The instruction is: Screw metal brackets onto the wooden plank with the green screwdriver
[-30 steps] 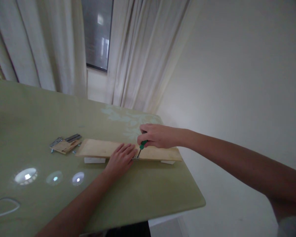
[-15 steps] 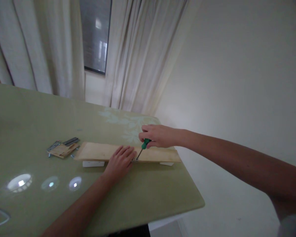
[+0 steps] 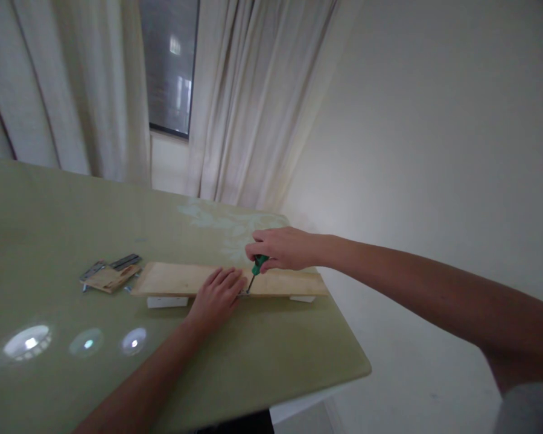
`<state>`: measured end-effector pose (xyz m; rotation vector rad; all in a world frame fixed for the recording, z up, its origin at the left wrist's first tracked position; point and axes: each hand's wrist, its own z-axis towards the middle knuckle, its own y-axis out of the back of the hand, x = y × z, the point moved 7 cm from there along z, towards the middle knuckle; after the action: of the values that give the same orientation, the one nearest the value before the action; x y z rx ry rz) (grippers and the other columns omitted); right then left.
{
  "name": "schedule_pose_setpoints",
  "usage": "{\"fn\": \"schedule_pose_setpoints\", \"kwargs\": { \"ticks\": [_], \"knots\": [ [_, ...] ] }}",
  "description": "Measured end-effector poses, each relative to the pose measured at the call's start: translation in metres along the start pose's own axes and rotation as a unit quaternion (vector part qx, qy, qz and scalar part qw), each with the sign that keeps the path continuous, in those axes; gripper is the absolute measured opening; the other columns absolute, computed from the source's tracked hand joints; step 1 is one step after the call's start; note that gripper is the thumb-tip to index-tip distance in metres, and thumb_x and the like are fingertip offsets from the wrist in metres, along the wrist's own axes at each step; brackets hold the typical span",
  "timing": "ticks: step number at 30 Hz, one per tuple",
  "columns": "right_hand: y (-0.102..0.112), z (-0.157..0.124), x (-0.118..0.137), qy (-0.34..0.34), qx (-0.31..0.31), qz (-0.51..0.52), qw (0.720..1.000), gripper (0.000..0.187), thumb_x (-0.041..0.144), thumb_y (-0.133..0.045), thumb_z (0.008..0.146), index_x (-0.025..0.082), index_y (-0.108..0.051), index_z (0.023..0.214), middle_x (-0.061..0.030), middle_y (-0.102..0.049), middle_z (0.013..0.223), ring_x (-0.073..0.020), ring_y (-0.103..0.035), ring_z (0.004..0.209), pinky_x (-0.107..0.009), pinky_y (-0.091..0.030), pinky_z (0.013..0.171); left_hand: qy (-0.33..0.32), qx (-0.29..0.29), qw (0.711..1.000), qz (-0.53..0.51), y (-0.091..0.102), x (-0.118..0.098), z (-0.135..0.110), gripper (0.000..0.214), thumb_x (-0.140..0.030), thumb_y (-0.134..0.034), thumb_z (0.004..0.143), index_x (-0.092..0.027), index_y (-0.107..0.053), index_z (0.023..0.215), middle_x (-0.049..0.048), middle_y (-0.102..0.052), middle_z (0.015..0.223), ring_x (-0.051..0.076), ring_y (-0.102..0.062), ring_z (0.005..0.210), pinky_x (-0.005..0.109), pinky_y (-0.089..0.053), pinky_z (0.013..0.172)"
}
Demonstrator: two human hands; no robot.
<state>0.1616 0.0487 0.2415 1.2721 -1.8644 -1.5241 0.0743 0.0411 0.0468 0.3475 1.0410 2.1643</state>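
A long pale wooden board (image 3: 172, 280) lies across white supports near the table's right end. My left hand (image 3: 217, 295) rests on its middle, fingers laid over the top; the thumb is hidden. Closed around the green handle of a screwdriver (image 3: 257, 265), my right hand (image 3: 278, 248) is above the board, just right of the left fingertips. The screwdriver leans, and its tip meets a small metal piece (image 3: 244, 293) at the board's near edge. That piece is partly covered by the left fingers, and its kind is too small to make out.
Left of the board lie a small wooden piece (image 3: 108, 278) and dark metal strips (image 3: 125, 261), with small bits around them. White blocks (image 3: 167, 301) hold the board off the green table (image 3: 271, 349). A wall (image 3: 425, 181) stands to the right, curtains (image 3: 248, 108) behind.
The whole view has shifted slightly, so things appear a little farther left. My right hand keeps its grip on the screwdriver, which now stands a bit steeper. My left hand stays on the board.
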Motion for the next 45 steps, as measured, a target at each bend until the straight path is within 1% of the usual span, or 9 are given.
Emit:
{"fn": "schedule_pose_setpoints", "kwargs": {
  "ticks": [2, 8, 16, 23, 28, 30, 33, 37, 45],
  "knots": [
    [0.0, 0.0, -0.001, -0.001, 0.005, 0.027, 1.0, 0.025, 0.042, -0.068, 0.1, 0.024, -0.067, 0.118, -0.0083, -0.069, 0.116, -0.021, -0.065, 0.099, -0.027, -0.035, 0.068, -0.002, 0.002, 1.0, 0.0, 0.0, 0.0, 0.0, 0.039, -0.013, -0.062, 0.09, -0.022, -0.071, 0.127, 0.0103, -0.07, 0.139, 0.032, -0.063, 0.128, 0.052, -0.047, 0.114],
    [-0.01, -0.003, -0.025, -0.223, 0.036, -0.007, 0.974, 0.061, 0.065, -0.033, 0.107, 0.02, -0.074, 0.1, -0.0138, -0.076, 0.094, -0.0283, -0.07, 0.088, -0.031, -0.037, 0.065, 0.001, -0.003, 1.0, -0.004, -0.001, 0.001, -0.001, 0.039, -0.014, -0.062, 0.09, -0.023, -0.071, 0.127, 0.0109, -0.07, 0.139, 0.031, -0.063, 0.129, 0.052, -0.047, 0.115],
    [0.001, -0.004, 0.002, 0.004, -0.006, 0.008, 1.0, 0.027, 0.043, -0.062, 0.103, 0.025, -0.066, 0.123, -0.0086, -0.072, 0.119, -0.0217, -0.067, 0.101, -0.027, -0.038, 0.071, -0.002, -0.012, 1.0, 0.002, -0.002, 0.001, -0.002, 0.038, -0.014, -0.061, 0.091, -0.023, -0.071, 0.126, 0.0105, -0.071, 0.137, 0.031, -0.063, 0.128, 0.051, -0.047, 0.114],
    [-0.011, -0.006, -0.03, -0.238, -0.004, -0.019, 0.971, 0.06, 0.063, -0.032, 0.108, 0.021, -0.074, 0.102, -0.0139, -0.077, 0.094, -0.0277, -0.072, 0.087, -0.031, -0.04, 0.066, -0.005, -0.015, 1.0, 0.001, -0.001, 0.001, -0.002, 0.041, -0.013, -0.06, 0.089, -0.023, -0.07, 0.127, 0.0111, -0.07, 0.139, 0.031, -0.062, 0.129, 0.052, -0.047, 0.114],
    [-0.008, -0.006, 0.013, -0.018, -0.042, -0.036, 0.998, 0.033, 0.044, -0.042, 0.111, 0.024, -0.067, 0.121, -0.01, -0.075, 0.111, -0.0236, -0.07, 0.1, -0.03, -0.042, 0.072, 0.0, -0.007, 1.0, 0.003, -0.001, 0.001, -0.002, 0.042, -0.011, -0.063, 0.087, -0.022, -0.07, 0.127, 0.0109, -0.07, 0.137, 0.031, -0.062, 0.129, 0.051, -0.047, 0.115],
    [-0.006, -0.008, 0.017, 0.005, -0.055, -0.008, 0.998, 0.032, 0.042, -0.047, 0.109, 0.026, -0.061, 0.132, -0.0098, -0.074, 0.119, -0.0234, -0.069, 0.105, -0.03, -0.044, 0.074, -0.001, -0.004, 1.0, 0.006, 0.0, 0.001, -0.001, 0.042, -0.012, -0.064, 0.087, -0.022, -0.07, 0.127, 0.0105, -0.071, 0.137, 0.031, -0.062, 0.128, 0.051, -0.047, 0.114],
    [-0.009, -0.009, -0.011, -0.147, -0.047, 0.019, 0.988, 0.047, 0.058, -0.05, 0.104, 0.024, -0.06, 0.134, -0.0116, -0.077, 0.109, -0.0276, -0.072, 0.096, -0.032, -0.045, 0.07, -0.003, 0.001, 1.0, 0.009, 0.001, 0.001, -0.001, 0.042, -0.013, -0.063, 0.088, -0.022, -0.07, 0.128, 0.0105, -0.07, 0.139, 0.031, -0.062, 0.129, 0.051, -0.047, 0.115],
    [-0.018, -0.012, -0.039, -0.294, -0.018, 0.002, 0.956, 0.064, 0.07, -0.031, 0.105, 0.02, -0.071, 0.106, -0.0167, -0.077, 0.103, -0.0316, -0.073, 0.094, -0.035, -0.045, 0.069, -0.001, 0.006, 1.0, 0.005, -0.002, 0.002, -0.002, 0.042, -0.012, -0.061, 0.089, -0.023, -0.069, 0.129, 0.0107, -0.069, 0.14, 0.03, -0.062, 0.13, 0.051, -0.047, 0.115],
    [-0.005, -0.006, 0.012, -0.04, -0.055, 0.037, 0.997, 0.033, 0.042, -0.046, 0.108, 0.027, -0.057, 0.135, -0.0113, -0.074, 0.123, -0.0254, -0.07, 0.105, -0.033, -0.046, 0.078, 0.005, 0.004, 1.0, -0.009, 0.001, 0.001, -0.001, 0.043, -0.01, -0.062, 0.088, -0.025, -0.068, 0.127, 0.0097, -0.07, 0.139, 0.03, -0.062, 0.13, 0.051, -0.047, 0.115]
  ]
}}
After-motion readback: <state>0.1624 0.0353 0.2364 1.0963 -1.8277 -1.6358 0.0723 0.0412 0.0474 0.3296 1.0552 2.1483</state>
